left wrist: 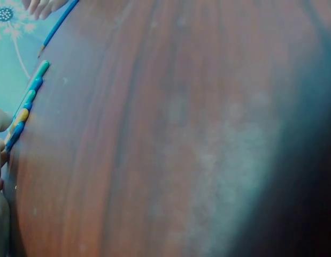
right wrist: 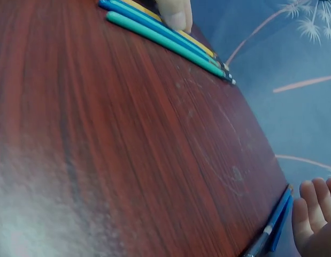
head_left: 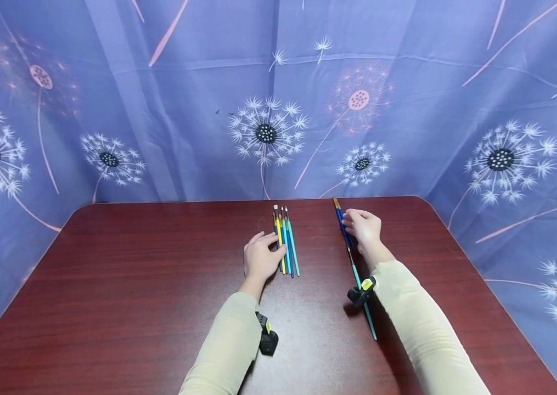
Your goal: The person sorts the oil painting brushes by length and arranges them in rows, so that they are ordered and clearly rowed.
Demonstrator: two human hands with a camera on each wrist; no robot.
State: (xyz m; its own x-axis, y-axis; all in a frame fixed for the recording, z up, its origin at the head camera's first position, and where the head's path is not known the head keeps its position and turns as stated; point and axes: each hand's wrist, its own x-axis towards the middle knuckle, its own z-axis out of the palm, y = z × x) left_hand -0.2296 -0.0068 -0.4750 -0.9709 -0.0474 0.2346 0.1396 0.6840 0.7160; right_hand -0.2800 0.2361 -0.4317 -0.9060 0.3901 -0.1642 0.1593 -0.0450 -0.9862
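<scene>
A row of several paintbrushes [head_left: 293,247], with yellow, blue and teal handles, lies side by side on the table, bristles toward the back. My left hand [head_left: 260,255] rests at their left side, its thumb lying over the handles and its fingertips right at the yellow one. In the right wrist view, that thumb [right wrist: 176,16] shows above the yellow handle. My right hand [head_left: 364,227] is beside two blue brushes [head_left: 344,227] on the right, its fingers loosely bent with nothing in them. A long teal-handled brush [head_left: 369,315] lies in front of these, partly hidden behind the wrist camera.
The dark red wooden table [head_left: 135,285] has rounded back corners. A blue curtain [head_left: 184,126] with dandelion prints hangs behind it and along both sides. Small black cameras [head_left: 268,341] are strapped on both wrists.
</scene>
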